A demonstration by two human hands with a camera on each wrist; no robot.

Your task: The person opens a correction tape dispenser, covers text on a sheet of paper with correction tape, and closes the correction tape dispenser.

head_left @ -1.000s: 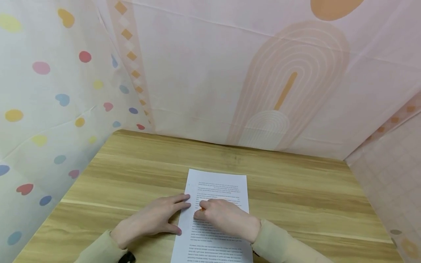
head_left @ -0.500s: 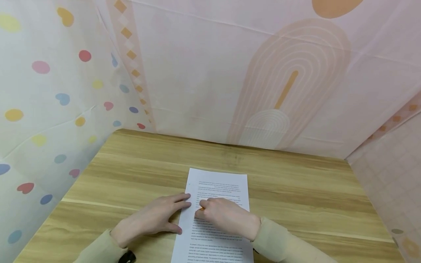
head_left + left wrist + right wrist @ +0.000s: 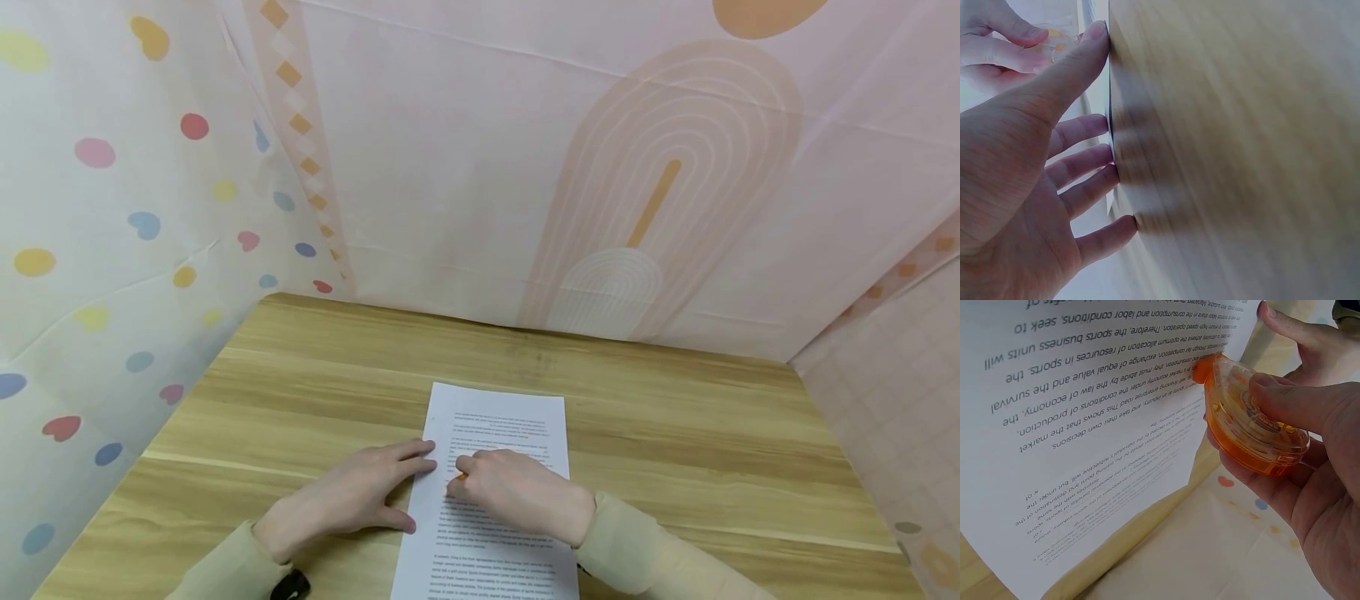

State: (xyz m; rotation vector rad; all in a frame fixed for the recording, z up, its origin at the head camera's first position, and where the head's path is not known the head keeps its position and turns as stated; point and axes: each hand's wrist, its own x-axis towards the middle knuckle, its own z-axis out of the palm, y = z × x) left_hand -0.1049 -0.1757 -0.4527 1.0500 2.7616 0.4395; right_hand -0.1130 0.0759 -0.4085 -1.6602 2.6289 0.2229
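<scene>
A printed sheet of white paper (image 3: 487, 404) lies on the wooden table, its text also large in the right wrist view. My right hand (image 3: 517, 492) holds an orange, see-through correction tape dispenser (image 3: 1257, 419) between thumb and fingers. The dispenser's tip (image 3: 1210, 365) touches the sheet among the printed lines. In the head view the hand covers most of it, leaving only a small orange patch. My left hand (image 3: 360, 492) rests along the paper's left edge with fingers spread, fingertips on the sheet and thumb at its margin; the left wrist view shows these fingers nearly straight.
The wooden table (image 3: 675, 433) extends around the sheet on both sides and behind it. Patterned cloth walls (image 3: 450, 167) rise at the back, with a dotted cloth (image 3: 112, 333) on the left. A black band (image 3: 290, 586) shows by the left sleeve.
The right hand with the correction tape dispenser has shifted very slightly to the right over the text. The left hand and the paper stay in place; the head view has moved a little.
</scene>
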